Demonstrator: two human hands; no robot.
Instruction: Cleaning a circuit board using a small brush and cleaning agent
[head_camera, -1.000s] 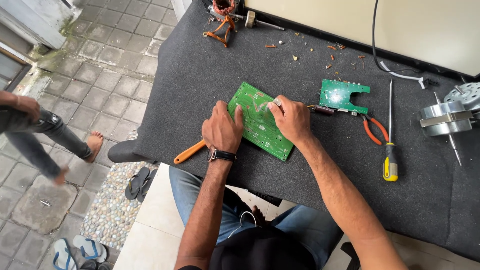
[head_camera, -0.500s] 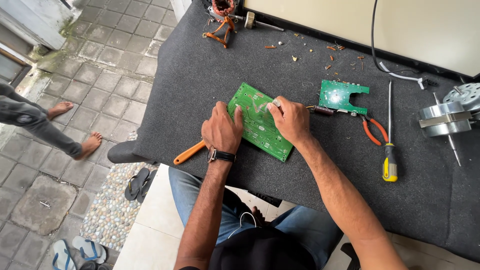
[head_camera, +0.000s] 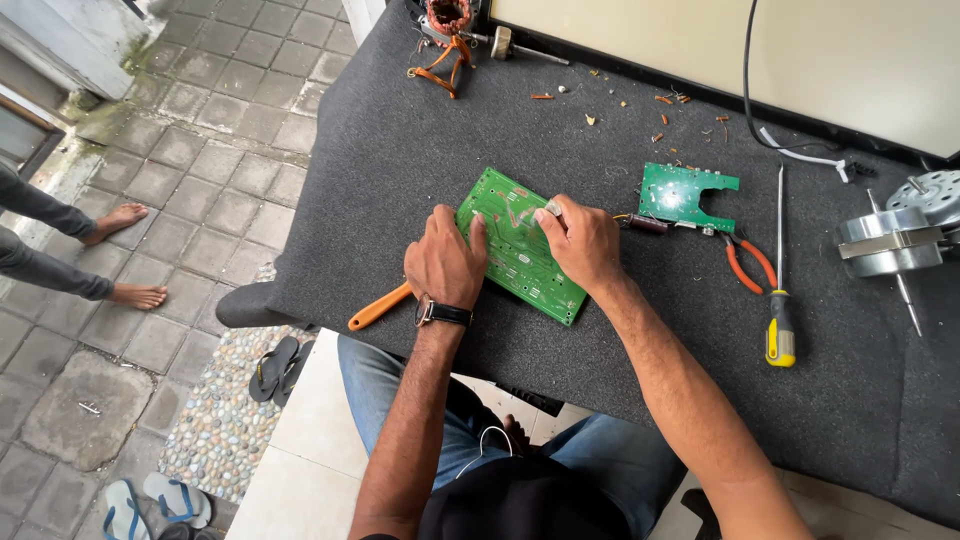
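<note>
1. Denim-clad legs of the seated person are seen at the bottom edge, tucked under the near rim of the grey felt mat (head_camera: 400, 160) that covers the work surface.
2. Both forearms are extended forward and converge over the large green circuit board (head_camera: 520, 250), which lies flat on the mat, turned at an angle, near the front edge.
3. Left hand (head_camera: 445, 262) is laid palm down on the board's left end, fingers together and pressed flat; a black wristwatch (head_camera: 443, 313) is worn on the wrist.
4. Right hand (head_camera: 582, 243) is curled over the board's upper right part, fingertips bunched on a small pale object; what is pinched cannot be told.
5. An orange tool handle (head_camera: 378, 308) protrudes from under the left hand.
6. Further right, a smaller green board (head_camera: 682, 195), orange-handled pliers (head_camera: 748, 265) and a yellow-handled screwdriver (head_camera: 780, 300) are noted, well apart from both hands.
7. At the far edge, a copper-wound motor part (head_camera: 447, 30) is recorded.
</note>
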